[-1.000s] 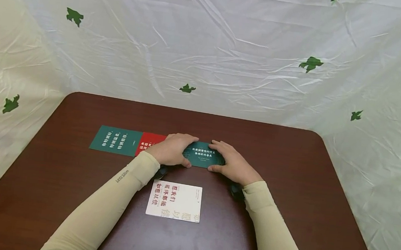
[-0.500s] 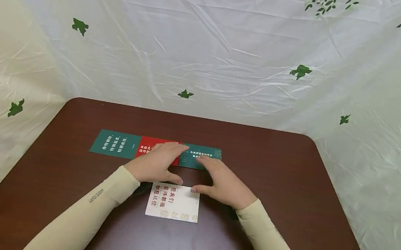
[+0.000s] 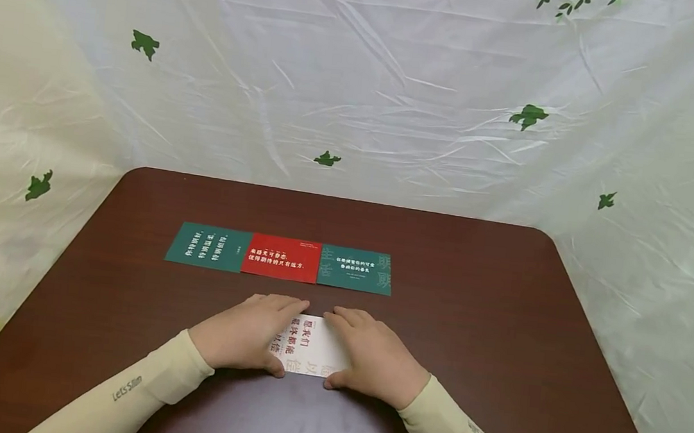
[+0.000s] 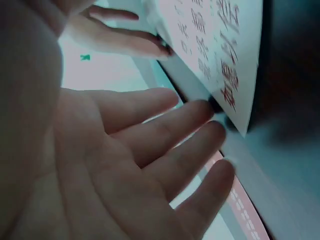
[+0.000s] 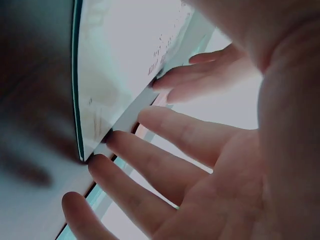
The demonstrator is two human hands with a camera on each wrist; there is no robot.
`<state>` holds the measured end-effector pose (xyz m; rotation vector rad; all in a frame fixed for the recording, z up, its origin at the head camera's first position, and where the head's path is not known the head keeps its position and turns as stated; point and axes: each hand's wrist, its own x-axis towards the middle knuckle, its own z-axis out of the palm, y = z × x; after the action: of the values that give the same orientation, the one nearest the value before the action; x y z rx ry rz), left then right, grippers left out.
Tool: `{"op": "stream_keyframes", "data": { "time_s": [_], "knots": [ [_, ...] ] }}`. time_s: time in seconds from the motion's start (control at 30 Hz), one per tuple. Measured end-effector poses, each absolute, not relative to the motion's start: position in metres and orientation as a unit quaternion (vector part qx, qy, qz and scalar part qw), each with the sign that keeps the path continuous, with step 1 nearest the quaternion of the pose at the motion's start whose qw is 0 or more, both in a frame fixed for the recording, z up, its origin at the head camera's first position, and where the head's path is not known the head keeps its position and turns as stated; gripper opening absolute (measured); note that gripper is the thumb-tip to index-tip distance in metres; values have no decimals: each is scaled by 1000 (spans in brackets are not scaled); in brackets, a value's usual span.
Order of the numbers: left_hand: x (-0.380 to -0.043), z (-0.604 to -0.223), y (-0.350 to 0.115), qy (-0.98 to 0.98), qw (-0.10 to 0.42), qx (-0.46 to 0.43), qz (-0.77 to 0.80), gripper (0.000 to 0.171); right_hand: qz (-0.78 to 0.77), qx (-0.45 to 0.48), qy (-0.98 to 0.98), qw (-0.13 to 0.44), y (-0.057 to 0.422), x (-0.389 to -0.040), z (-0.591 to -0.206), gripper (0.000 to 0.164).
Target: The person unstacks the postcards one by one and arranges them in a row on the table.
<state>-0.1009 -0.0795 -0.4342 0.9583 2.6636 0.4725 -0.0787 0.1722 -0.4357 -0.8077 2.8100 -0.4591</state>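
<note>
A white card (image 3: 309, 347) with red and gold lettering lies on the near part of the table, between the two hands. My left hand (image 3: 251, 333) is at its left side, fingertips by the far edge and thumb by the near edge. From the other side my right hand (image 3: 378, 359) reaches over the card's right end in the same way. In the left wrist view the fingers (image 4: 175, 132) are nearly straight beside the card (image 4: 235, 65). The right wrist view has fingertips right at the card's corner (image 5: 90, 145). Both hands cover the card's ends from above.
Farther back, a green card (image 3: 209, 246), a red card (image 3: 280, 257) and another green card (image 3: 356, 270) lie edge to edge in a row. The brown table (image 3: 469, 312) has rounded far corners. White cloth (image 3: 407, 111) with green leaf shapes hangs around it.
Both hands have left the right-hand green card in the row and come back toward the near side, down to the white card. The row now shows uncovered.
</note>
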Motion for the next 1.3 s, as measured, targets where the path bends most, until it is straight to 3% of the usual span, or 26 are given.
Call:
{"op": "stream_keyframes", "data": {
  "time_s": [0.23, 0.47, 1.3],
  "knots": [
    [-98, -432, -76, 924, 115, 339, 133, 96, -111, -283, 950, 71, 165, -77, -434, 77],
    [-98, -430, -74, 926, 97, 344, 121, 81, -104, -294, 948, 54, 164, -79, -434, 73],
    [-115, -430, -63, 918, 123, 337, 173, 87, -130, -302, 943, 50, 180, -92, -430, 72]
  ]
}}
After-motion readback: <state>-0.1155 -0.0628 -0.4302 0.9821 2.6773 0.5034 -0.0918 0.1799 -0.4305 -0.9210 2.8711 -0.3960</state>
